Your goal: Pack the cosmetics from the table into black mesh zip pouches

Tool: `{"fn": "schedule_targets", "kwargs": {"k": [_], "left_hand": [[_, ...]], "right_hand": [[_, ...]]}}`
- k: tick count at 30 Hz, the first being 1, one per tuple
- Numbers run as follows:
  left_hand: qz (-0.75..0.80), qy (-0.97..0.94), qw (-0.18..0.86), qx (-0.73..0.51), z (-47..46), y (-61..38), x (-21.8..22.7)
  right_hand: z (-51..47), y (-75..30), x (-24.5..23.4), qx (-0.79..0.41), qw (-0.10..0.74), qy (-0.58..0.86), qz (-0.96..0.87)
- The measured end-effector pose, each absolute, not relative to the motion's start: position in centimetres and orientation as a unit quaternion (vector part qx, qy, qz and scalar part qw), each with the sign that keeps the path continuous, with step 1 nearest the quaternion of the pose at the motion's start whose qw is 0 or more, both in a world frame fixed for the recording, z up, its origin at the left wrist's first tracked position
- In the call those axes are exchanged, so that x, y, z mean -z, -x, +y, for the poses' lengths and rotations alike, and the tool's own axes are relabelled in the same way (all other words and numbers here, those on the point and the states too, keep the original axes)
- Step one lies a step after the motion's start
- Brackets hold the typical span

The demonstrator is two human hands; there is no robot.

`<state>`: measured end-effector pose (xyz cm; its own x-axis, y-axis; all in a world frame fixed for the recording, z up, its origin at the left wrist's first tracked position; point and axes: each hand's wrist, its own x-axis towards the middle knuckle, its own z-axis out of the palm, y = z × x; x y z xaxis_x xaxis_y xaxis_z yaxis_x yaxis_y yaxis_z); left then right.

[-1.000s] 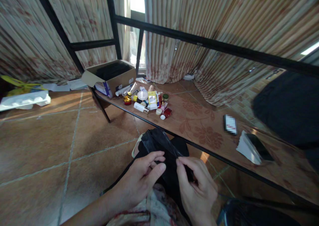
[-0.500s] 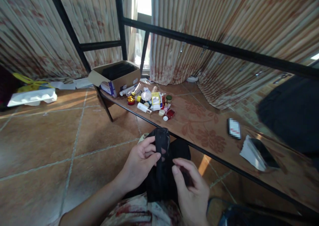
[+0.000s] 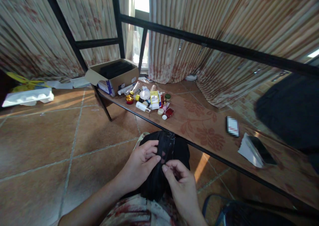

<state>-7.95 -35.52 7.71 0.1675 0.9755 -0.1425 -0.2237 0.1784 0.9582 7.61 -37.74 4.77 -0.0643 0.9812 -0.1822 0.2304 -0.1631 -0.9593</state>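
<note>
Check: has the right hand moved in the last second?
Yes. Right hand shifted left along the black pouch, away from the table, toward the left hand.

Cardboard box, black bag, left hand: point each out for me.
Cardboard box [image 3: 127, 80], head view, front wall.
Black bag [image 3: 166, 142], head view, upper end above the fingers.
Left hand [image 3: 139, 166], head view, back of the hand.
</note>
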Motion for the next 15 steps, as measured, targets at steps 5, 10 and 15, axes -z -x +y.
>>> {"fn": "schedule_targets", "kwargs": {"k": [5, 10, 15], "left_hand": [[0.451, -0.432, 0.625, -0.468, -35.6, 7.9, -7.8], [0.424, -0.485, 0.646, -0.41, -36.1, 8.8, -7.9], [0.383, -0.533, 0.65, -0.383, -36.8, 9.5, -8.2]], "right_hand": [[-37.8, -7.6, -4.6, -0.502, 0.371, 0.573, -0.531], [-38.2, -7.7, -4.9, -0.495, 0.374, 0.557, -0.552], [-38.3, -7.9, -5.2, -0.484, 0.383, 0.545, -0.568]]}}
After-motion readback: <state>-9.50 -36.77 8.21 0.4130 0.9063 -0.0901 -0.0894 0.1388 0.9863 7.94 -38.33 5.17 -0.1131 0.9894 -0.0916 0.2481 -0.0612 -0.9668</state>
